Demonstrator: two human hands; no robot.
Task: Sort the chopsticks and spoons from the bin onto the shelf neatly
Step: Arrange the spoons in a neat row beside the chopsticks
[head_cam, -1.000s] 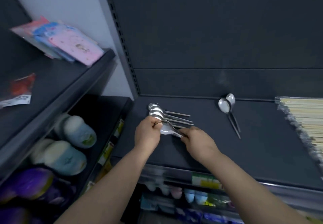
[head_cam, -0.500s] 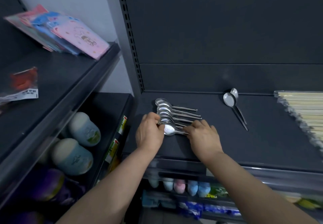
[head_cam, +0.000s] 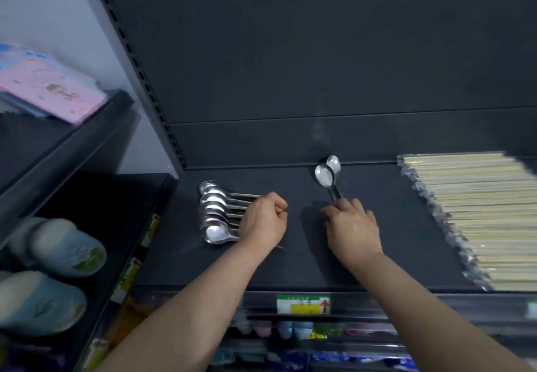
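**Steel spoons: pair at shelf rear**

Steel, stiff, light, likely slick. My left hand (head_cam: 266, 220) rests fisted on the handles of the spoon row (head_cam: 215, 212) at shelf (head_cam: 377, 241) left; whether it grips any, I cannot tell. My right hand (head_cam: 353, 226) has its fingers (head_cam: 338, 206) curled at the handles of the two loose spoons (head_cam: 327, 174); closure unclear. Best hold: pinch the handles. Chopsticks (head_cam: 476, 215) lie stacked right.

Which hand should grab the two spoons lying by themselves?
The right hand. Its fingers already reach the handles of the two lone spoons, while the left hand is curled on the handles of the spoon row, farther away.
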